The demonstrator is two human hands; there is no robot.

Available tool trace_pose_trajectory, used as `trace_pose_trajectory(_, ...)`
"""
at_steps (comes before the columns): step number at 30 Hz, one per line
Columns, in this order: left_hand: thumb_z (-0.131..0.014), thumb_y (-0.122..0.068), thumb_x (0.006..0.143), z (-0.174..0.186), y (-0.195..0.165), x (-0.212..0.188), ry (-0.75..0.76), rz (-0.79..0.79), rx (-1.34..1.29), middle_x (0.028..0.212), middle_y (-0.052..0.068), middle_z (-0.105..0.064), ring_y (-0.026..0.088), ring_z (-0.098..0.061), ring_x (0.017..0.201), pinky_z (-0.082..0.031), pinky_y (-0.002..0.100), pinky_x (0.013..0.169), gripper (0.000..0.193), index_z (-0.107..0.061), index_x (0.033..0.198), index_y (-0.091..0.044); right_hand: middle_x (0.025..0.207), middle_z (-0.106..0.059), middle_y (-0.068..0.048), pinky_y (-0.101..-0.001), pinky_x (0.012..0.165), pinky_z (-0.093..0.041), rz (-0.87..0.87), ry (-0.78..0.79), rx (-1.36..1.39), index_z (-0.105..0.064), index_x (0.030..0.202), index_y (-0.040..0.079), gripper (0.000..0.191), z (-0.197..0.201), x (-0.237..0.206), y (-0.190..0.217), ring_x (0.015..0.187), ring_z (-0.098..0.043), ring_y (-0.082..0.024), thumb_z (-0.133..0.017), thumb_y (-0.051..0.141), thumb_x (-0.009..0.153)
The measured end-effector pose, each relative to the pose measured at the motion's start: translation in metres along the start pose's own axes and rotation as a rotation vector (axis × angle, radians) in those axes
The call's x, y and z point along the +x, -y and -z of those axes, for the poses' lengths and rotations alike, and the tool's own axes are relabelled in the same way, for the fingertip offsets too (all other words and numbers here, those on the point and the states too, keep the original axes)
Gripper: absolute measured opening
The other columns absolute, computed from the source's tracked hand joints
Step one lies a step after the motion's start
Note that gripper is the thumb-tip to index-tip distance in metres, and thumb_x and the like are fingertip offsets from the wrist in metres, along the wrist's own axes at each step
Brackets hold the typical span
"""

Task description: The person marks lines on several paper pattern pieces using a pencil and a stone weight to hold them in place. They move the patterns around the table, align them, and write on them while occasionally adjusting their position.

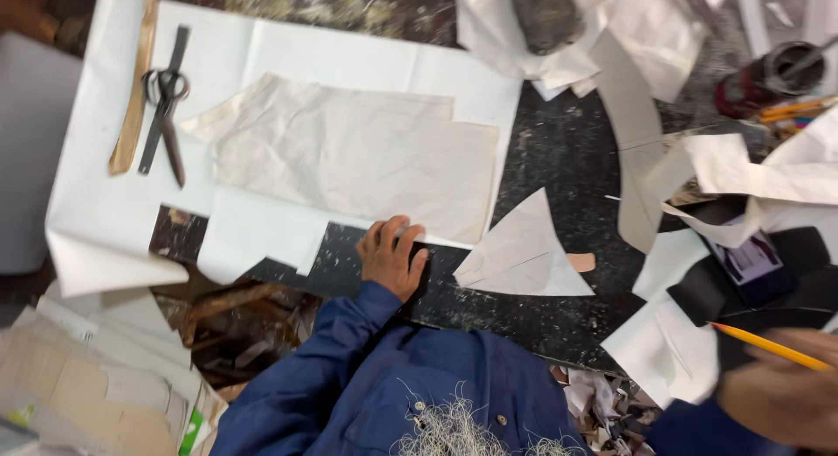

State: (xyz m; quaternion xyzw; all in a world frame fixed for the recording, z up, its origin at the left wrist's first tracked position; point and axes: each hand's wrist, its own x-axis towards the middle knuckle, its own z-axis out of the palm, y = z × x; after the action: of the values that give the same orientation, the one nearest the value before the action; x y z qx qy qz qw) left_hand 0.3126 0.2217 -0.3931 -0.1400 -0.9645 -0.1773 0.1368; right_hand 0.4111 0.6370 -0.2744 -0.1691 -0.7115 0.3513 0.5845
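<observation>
Your clothing, head view: you wear a dark blue long-sleeved work jacket of woven cloth (410,377), creased across the chest and along the arm. The left sleeve of blue cloth (349,321) ends in a plain cuff at the wrist, with your bare left hand (393,257) beyond it. Two small round buttons (502,418) sit on the jacket front, one pale, one darker. A tangle of pale grey thread-like fibres (449,425) clings to the fabric near the lower edge of the view. Your right hand (781,395) is blurred; the blue right sleeve (685,430) shows only as a small patch beside it.
</observation>
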Motion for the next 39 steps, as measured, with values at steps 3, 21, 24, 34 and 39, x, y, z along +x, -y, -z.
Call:
trace_pose_trajectory(3,-0.06,-0.038,0.096,0.003,0.0,-0.003,0.031,0.03,-0.017,0.144,0.005,-0.047,0.033,-0.039,0.132,-0.031,0.058,0.105,0.036,-0.06,0.129,-0.024,0.085,-0.068,-0.016,-0.027,0.062,-0.055,-0.24,0.337,0.177,-0.057,0.116,-0.002,0.04,-0.031,-0.044,0.027,0.067,-0.068,-0.018,-0.05,0.037,0.118)
trace_pose_trajectory(21,-0.073,-0.035,0.081,0.06,0.014,0.051,0.394,-0.26,-0.044,0.127,0.004,-0.056,0.032,-0.056,0.11,-0.049,0.053,0.083,0.045,-0.064,0.122,-0.021,0.083,-0.069,-0.01,-0.0222,0.065,-0.054,-0.43,0.465,0.082,-0.059,0.105,-0.002,0.008,-0.038,-0.156,0.109,0.071,-0.066,-0.01,-0.065,0.001,0.099)
trace_pose_trajectory(24,-0.071,-0.039,0.084,0.064,0.004,0.056,0.393,-0.308,0.046,0.12,0.005,-0.059,0.032,-0.059,0.102,-0.048,0.051,0.083,0.041,-0.067,0.121,-0.02,0.086,-0.074,-0.012,-0.0239,0.066,-0.057,-0.423,0.49,-0.019,-0.066,0.11,-0.003,0.013,-0.013,-0.162,0.109,0.073,-0.07,-0.011,-0.065,0.002,0.098)
trace_pose_trajectory(34,-0.071,-0.033,0.085,0.043,-0.097,0.063,0.383,-0.469,-0.257,0.095,0.006,-0.071,0.031,-0.066,0.081,-0.05,0.045,0.07,0.024,-0.074,0.099,-0.013,0.099,-0.077,-0.01,-0.0206,0.063,-0.053,-0.492,0.257,-0.09,-0.059,0.125,0.0,0.027,0.087,-0.116,0.04,0.071,-0.069,-0.009,-0.045,0.018,0.11)
trace_pose_trajectory(39,-0.072,-0.027,0.087,0.028,-0.172,0.069,0.34,-0.429,-0.435,0.094,0.006,-0.072,0.03,-0.069,0.081,-0.054,0.041,0.071,0.018,-0.075,0.097,-0.013,0.11,-0.075,-0.012,-0.0273,0.08,-0.059,-0.242,0.393,-0.172,-0.06,0.131,-0.001,0.026,0.078,-0.034,-0.013,0.095,-0.074,-0.017,-0.062,0.009,0.106)
